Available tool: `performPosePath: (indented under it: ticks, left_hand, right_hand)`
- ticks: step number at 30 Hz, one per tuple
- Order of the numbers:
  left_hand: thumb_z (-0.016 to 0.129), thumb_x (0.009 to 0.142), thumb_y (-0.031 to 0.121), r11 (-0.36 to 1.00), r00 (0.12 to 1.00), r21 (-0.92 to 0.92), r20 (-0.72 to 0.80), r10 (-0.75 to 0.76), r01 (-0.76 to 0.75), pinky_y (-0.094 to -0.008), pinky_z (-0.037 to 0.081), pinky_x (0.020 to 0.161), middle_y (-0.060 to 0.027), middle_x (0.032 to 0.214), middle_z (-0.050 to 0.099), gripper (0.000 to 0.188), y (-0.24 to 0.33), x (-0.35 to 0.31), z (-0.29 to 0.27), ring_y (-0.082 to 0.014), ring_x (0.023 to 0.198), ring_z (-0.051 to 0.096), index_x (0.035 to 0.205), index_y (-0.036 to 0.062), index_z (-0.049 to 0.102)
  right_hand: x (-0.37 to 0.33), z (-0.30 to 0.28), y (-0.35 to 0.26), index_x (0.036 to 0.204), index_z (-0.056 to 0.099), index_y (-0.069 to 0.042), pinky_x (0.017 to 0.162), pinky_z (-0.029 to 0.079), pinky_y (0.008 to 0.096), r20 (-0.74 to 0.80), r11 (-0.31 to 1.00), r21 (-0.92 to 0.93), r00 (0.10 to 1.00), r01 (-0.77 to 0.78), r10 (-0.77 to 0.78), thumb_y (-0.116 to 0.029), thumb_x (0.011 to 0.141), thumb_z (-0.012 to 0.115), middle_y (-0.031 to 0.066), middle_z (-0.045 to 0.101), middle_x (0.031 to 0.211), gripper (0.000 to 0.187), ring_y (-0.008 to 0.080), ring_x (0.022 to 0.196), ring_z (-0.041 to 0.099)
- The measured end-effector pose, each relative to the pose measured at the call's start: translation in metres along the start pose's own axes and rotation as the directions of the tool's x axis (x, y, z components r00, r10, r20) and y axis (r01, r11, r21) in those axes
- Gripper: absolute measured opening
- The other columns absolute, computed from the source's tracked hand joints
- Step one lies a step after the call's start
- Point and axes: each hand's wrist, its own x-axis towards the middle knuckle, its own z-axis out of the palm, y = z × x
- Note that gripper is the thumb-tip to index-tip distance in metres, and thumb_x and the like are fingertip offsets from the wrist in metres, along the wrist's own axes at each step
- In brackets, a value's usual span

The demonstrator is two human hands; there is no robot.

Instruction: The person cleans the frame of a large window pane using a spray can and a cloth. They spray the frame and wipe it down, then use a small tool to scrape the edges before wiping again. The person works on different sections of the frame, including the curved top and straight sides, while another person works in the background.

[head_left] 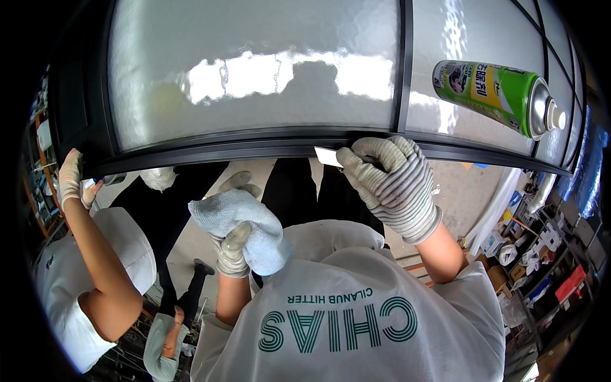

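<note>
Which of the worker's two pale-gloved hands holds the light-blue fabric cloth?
The left hand, gripping the light-blue fabric cloth. The right hand holds a flat white piece at the edge of the black frame.

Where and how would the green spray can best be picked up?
Probably around the middle of the green spray can, from above, with a grip across its width: it lies on its side on the pale panel, round body exposed, nozzle pointing right. The right hand, the nearer one, holds a white card.
</note>
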Motion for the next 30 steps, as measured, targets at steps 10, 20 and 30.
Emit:
performPosePath:
  ticks: [10, 20, 30]
  left_hand:
    - [0.08, 0.075, 0.029, 0.937, 0.978, 0.281, 0.044, 0.202, -0.206, -0.0362, 0.046, 0.097, -0.0133, 0.135, 0.052, 0.072, 0.017, -0.003, 0.04, -0.0222, 0.113, 0.057, 0.136, 0.0078, 0.048]
    - [0.077, 0.075, 0.013, 0.628, 0.949, 0.726, 0.113, 0.293, -0.28, -0.032, 0.051, 0.079, -0.013, 0.096, 0.065, 0.042, 0.026, 0.015, 0.1, -0.0228, 0.086, 0.064, 0.114, 0.0023, 0.063]
    - [0.078, 0.074, 0.017, 0.514, 0.927, 0.801, 0.129, 0.353, -0.307, -0.0358, 0.05, 0.076, -0.0166, 0.093, 0.064, 0.048, 0.027, 0.019, 0.112, -0.0284, 0.083, 0.063, 0.114, -0.0013, 0.059]
  right_hand:
    - [0.006, -0.032, 0.012, 0.102, 0.07, -0.006, 0.067, 0.05, 0.0316, -0.06, 0.973, 0.204, 0.991, -0.104, 0.119, -0.008, 0.076, 0.071, 0.0092, 0.066, 0.089, 0.026, 0.0225, 0.076, 0.064]
    - [-0.016, -0.035, -0.016, 0.097, 0.073, -0.013, 0.061, 0.05, 0.0336, -0.018, 0.946, 0.284, 0.986, -0.154, 0.166, -0.016, 0.07, 0.075, 0.0049, 0.064, 0.087, 0.027, 0.0223, 0.072, 0.061]
    - [0.001, -0.009, -0.021, 0.096, 0.073, -0.013, 0.058, 0.05, 0.031, -0.002, 0.974, 0.135, 0.983, -0.181, 0.183, -0.016, 0.074, 0.07, 0.0023, 0.063, 0.082, 0.023, 0.0194, 0.069, 0.059]
